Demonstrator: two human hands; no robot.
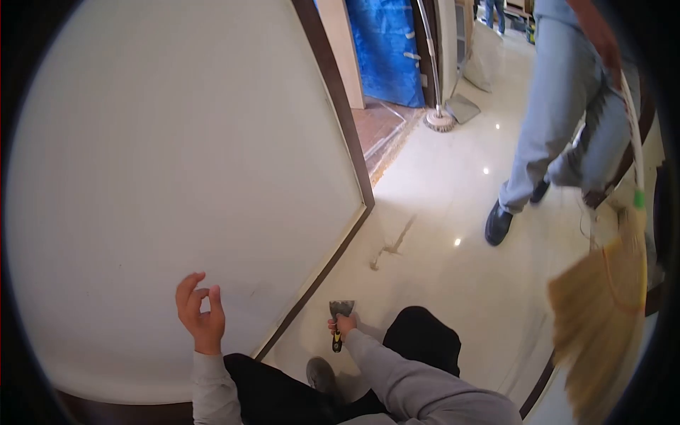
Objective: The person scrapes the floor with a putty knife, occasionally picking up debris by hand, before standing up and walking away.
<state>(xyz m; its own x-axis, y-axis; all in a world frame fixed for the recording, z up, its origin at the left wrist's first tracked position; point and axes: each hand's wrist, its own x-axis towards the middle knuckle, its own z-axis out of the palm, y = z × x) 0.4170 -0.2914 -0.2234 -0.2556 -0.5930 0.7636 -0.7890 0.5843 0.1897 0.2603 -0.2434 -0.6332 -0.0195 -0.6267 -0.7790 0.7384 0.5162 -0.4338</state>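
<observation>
In the head view my left hand [200,315] is raised in front of the white wall [170,163], its fingers loosely curled and apart, holding nothing. My right hand [345,324] is wrapped round the black and yellow handle of a putty knife [342,308]. The wide metal blade points forward, over the glossy cream floor [439,283]. Beyond the blade, brown smears of dirt [389,248] mark the tiles. My grey shoe [322,373] is just behind the knife, between my black-trousered legs.
At right a person [567,106] in grey-blue trousers stands with a straw broom [602,304] close to me. A mop [439,122] and a dustpan [463,108] are by the doorway with blue sheeting [388,53]. Dark skirting [312,283] edges the wall.
</observation>
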